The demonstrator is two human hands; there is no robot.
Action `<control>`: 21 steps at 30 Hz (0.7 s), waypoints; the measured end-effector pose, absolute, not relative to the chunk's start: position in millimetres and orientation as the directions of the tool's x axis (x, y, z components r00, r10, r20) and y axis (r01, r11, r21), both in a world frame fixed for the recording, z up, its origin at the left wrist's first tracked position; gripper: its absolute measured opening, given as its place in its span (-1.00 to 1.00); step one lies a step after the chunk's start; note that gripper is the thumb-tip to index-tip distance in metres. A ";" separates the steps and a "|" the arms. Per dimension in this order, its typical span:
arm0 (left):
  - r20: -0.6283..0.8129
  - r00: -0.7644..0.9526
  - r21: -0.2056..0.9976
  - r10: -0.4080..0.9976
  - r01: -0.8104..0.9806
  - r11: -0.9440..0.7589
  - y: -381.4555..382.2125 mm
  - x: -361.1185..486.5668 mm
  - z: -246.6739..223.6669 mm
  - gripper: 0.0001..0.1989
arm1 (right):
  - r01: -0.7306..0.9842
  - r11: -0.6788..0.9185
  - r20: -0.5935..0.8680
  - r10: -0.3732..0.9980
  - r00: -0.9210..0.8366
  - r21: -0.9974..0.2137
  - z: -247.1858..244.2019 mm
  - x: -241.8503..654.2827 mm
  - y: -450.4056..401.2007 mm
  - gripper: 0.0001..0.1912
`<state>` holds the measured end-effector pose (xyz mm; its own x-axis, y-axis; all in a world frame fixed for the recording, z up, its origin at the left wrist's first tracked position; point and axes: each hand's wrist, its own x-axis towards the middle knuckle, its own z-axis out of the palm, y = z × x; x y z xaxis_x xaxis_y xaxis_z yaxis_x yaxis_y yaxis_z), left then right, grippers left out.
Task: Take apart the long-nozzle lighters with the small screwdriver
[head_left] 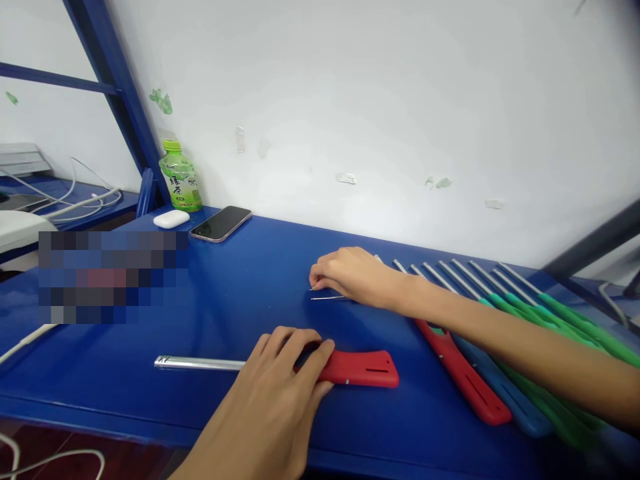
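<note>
My left hand [285, 373] is wrapped round the middle of a red-handled lighter [363, 369], which lies on the blue table [240, 287] with its metal tube pointing left. Beyond it, my right hand [340, 273] is closed with the fingertips pinched near the tabletop. A thin metal piece [325, 298] shows just under those fingers; whether they hold it or something else is too small to tell. Under my right forearm lies another red lighter [470, 377], beside a blue one [515, 393].
Several green-handled lighters [575, 320] lie in a row at the right. At the back left are a green bottle [181, 180], a white case [171, 219] and a phone [221, 223]. A white wall stands behind, and a blue metal frame [125, 100] rises at left.
</note>
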<state>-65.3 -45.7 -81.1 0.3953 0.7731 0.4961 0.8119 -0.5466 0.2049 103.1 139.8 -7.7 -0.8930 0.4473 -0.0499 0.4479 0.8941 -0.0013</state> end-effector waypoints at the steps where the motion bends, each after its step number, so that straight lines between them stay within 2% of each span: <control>1: 0.492 0.395 0.206 0.776 0.813 -0.545 -46.2 -65.6 -81.3 -0.62 | 0.445 0.896 -0.046 0.445 -0.895 0.002 -7.9 102.8 139.3 -0.67; 12: 0.470 0.395 0.204 0.789 0.822 -0.532 -46.8 -66.9 -81.4 -0.61 | 0.451 0.892 -0.005 0.451 -0.893 -0.016 -8.1 106.6 138.8 -0.69; 19: 0.471 0.407 0.196 0.783 0.817 -0.543 -45.4 -65.8 -80.3 -0.61 | 0.470 0.873 0.057 0.480 -0.875 -0.131 5.3 119.8 134.4 -0.84; 21: 0.466 0.403 0.201 0.787 0.819 -0.538 -44.6 -65.6 -79.7 -0.60 | 0.479 0.860 0.062 0.495 -0.867 -0.177 12.1 128.5 128.4 -0.83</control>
